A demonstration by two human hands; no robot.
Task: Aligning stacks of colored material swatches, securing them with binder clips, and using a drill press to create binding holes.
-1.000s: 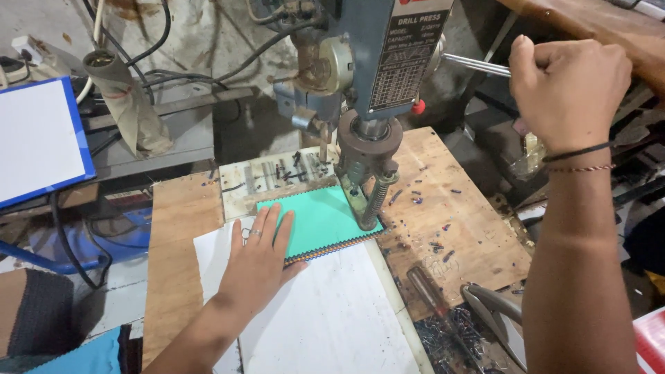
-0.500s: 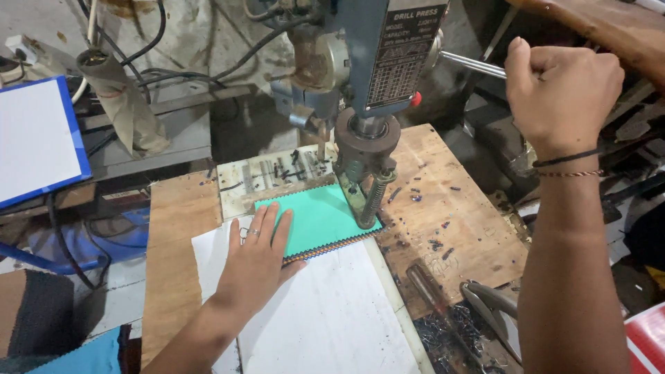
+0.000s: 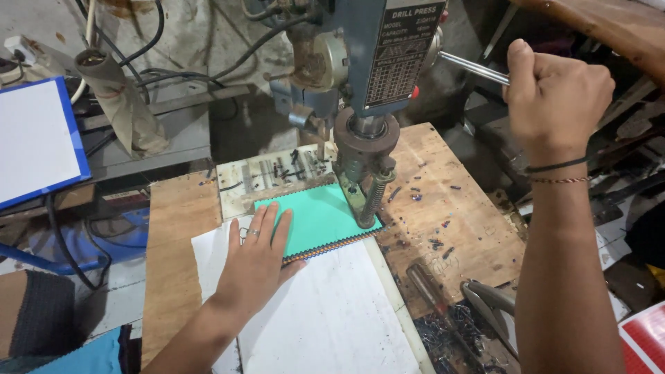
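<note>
At the far left, a white board with a blue frame (image 3: 34,142) is seen leaning, and a cardboard tube (image 3: 118,97) stands beside it among black cables. Further right, on the wooden table (image 3: 173,256), a large white sheet (image 3: 332,312) is laid flat. The left hand (image 3: 256,260) is pressed flat on it, fingers spread and open, with the fingertips resting on the near left part of the green booklet stack (image 3: 315,218); nothing is gripped, the stack is only held down. The stack lies just ahead and to the right of this hand, with its long axis running from left to right, slightly tilted, and its notched edge turned toward the person. Its far right corner is placed under the drill press (image 3: 367,104), whose spring-loaded foot (image 3: 370,197) stands on that corner. Small dark chips are scattered on the plywood around. To the right and higher, the feed lever (image 3: 474,69) is enclosed by the right hand (image 3: 557,90), whose grip is closed as a fist around it. The left hand is clearly the nearer one to the stack; the right hand is well apart from it.
</note>
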